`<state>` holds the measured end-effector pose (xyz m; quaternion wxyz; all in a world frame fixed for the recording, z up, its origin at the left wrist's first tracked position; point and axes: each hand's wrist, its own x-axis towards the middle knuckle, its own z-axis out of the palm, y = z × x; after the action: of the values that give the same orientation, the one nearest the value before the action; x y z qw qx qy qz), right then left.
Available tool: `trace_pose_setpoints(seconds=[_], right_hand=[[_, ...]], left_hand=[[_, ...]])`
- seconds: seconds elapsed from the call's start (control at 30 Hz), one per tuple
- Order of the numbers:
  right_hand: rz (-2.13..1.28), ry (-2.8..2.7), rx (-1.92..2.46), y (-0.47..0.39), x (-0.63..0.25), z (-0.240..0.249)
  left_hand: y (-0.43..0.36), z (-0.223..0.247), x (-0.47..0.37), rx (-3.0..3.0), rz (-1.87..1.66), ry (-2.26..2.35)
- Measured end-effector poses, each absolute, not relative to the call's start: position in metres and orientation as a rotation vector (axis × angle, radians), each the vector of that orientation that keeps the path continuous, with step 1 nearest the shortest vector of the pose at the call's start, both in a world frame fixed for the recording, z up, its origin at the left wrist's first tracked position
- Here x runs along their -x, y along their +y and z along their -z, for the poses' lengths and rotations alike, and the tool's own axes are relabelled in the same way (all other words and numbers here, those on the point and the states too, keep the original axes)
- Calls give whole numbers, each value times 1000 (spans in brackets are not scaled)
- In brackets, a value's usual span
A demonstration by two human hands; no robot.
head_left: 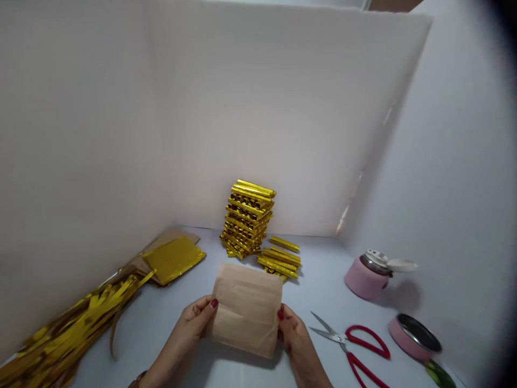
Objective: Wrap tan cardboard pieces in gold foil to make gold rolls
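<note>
A square piece of brown paper [246,310] is held up in front of me, slightly tilted, its plain side facing me. My left hand [197,318] pinches its left edge, thumb on the near face. At the right edge my right hand [288,326] grips it the same way. Whether it is one sheet or several cannot be made out. Just behind the paper lie several gold foil paper rolls [280,261], with a single gold roll [285,244] beyond them. A tall crisscross stack of gold rolls [248,218] rises at the back.
Open scissors with red handles [343,339] lie right of my right hand. Farther right stand a pink jar [367,277] and a pink round container [415,337]. Gold foil sheets [175,258] and cut gold strips [81,323] lie left. White walls [258,108] enclose the table.
</note>
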<state>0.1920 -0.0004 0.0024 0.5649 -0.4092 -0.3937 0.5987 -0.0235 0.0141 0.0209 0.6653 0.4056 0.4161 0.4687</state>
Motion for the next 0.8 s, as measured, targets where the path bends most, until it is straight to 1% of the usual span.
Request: trace_pose_setpoints(seconds=[0.2,0.6,0.8], right_hand=[[-1427,-945,1008,-1,-196,-3],[-1474,-894,1080,1,-199,2],[-1472,-860,1111,1,-199,3]], left_hand=[[25,-6,22,-960,-1037,984],[22,0,23,-1120,-1033,1126],[19,1,23,-1162,-1002,1115]])
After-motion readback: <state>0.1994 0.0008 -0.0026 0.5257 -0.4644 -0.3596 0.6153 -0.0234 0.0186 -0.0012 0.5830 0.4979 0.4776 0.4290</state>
